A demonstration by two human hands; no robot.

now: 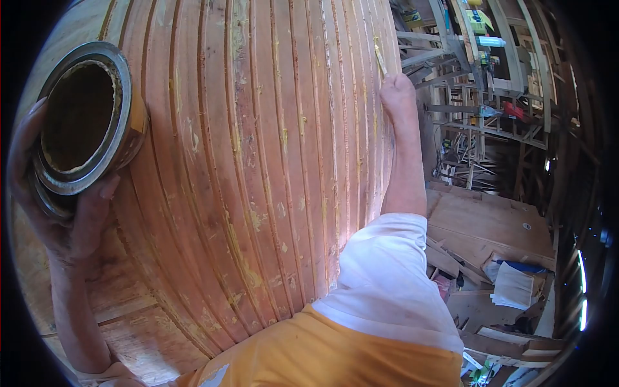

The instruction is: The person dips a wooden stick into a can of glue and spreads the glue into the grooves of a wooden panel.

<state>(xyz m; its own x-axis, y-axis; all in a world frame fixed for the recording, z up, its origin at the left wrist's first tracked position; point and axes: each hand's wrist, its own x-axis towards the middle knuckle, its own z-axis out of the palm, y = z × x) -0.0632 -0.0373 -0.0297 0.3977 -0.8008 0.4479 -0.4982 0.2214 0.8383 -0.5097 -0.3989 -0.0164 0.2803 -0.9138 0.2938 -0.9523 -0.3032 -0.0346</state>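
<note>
At the left, my left hand is wrapped round an open metal can tilted so that its dark inside shows. A round metal piece sits under the can against my palm. My right hand is stretched out at the upper right, closed on a thin light-coloured tool whose tip rests at a seam near the edge of the planks. Between my hands runs a curved surface of reddish wooden planks, with yellowish filler along the seams and smeared in patches.
Beyond the planks on the right is wooden framing with a red item among it. Lower down lie a plywood sheet, a white cloth or paper and scattered wood scraps. More flat wood panels are at the lower left.
</note>
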